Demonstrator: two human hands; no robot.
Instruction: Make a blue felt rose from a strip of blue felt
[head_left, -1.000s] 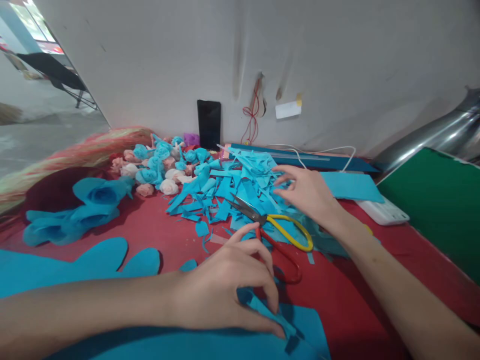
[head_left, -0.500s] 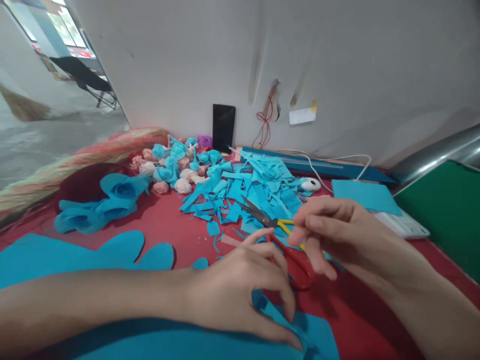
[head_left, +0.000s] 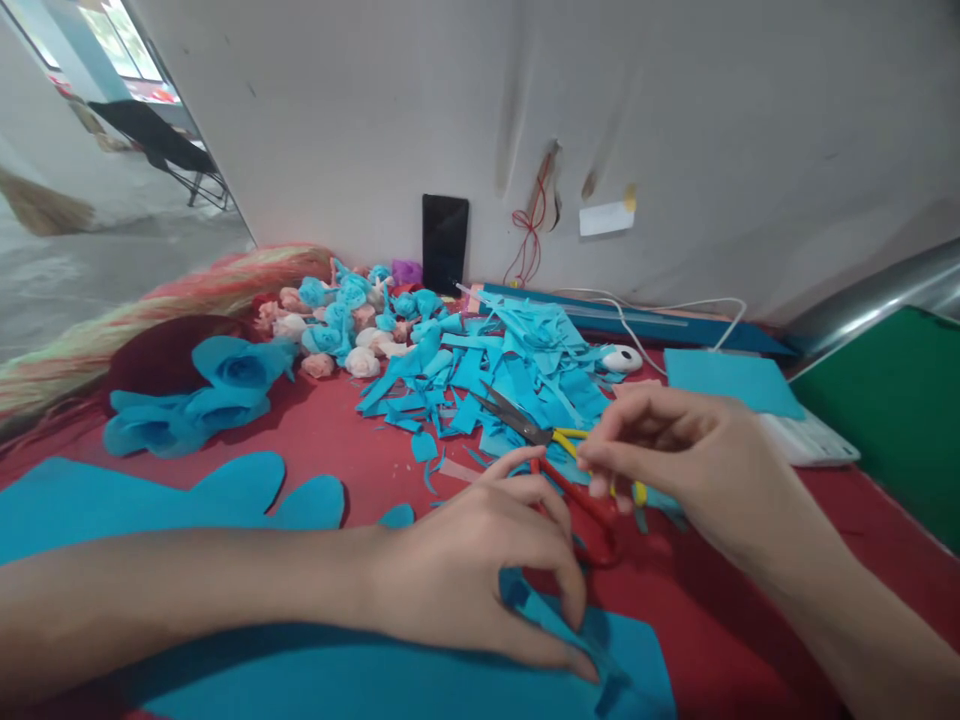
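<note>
My left hand [head_left: 480, 575] rests on the blue foam sheet [head_left: 315, 680] nearest me, with thumb and fingertips pinched tight on a raised fold near its right edge. Just beyond it, my right hand [head_left: 697, 460] bunches its curled fingers over the yellow and red handles of the scissors [head_left: 521, 422], touching the yellow loop. I cannot tell whether they grip it. The blades point away into a pile of blue scraps [head_left: 517, 365].

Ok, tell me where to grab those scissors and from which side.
Take the scissors by the red and yellow handle loops, coming from the near right, where the right hand is. The loops point toward you; the blades point away into the blue scraps.
</note>
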